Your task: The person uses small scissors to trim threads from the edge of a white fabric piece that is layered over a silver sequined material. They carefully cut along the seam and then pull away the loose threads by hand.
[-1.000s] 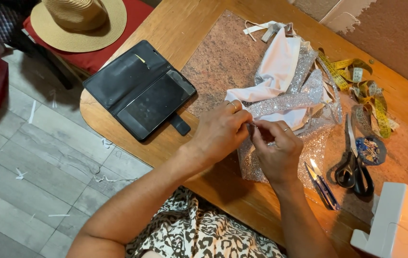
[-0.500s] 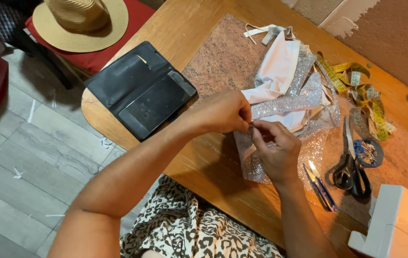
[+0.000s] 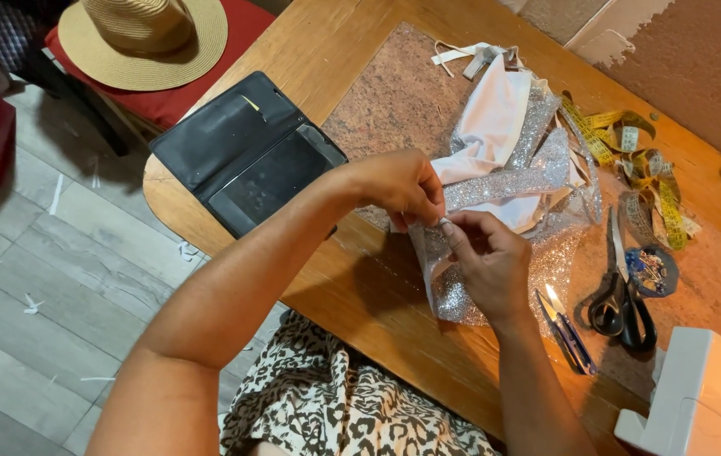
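My left hand [image 3: 401, 187] and my right hand [image 3: 489, 260] meet over a piece of silver glitter fabric [image 3: 538, 177] with white cloth [image 3: 489, 127] lying on it. Both hands pinch the fabric's folded near edge between thumb and fingers, fingertips almost touching. The fabric lies on a brown mat [image 3: 394, 101] on the wooden table [image 3: 360, 287]. What sits between the fingertips is too small to tell.
A black open tablet case [image 3: 242, 152] lies at the table's left edge. Black scissors [image 3: 618, 295], small thread snips [image 3: 565, 328], a round pin holder [image 3: 652, 270] and a yellow measuring tape [image 3: 639, 160] sit right. A white sewing machine [image 3: 698, 397] stands bottom right. A straw hat [image 3: 142, 38] rests on a red seat.
My left forearm has swung further across the table edge. Both hands stay pinched together on the glitter fabric, shifted slightly.
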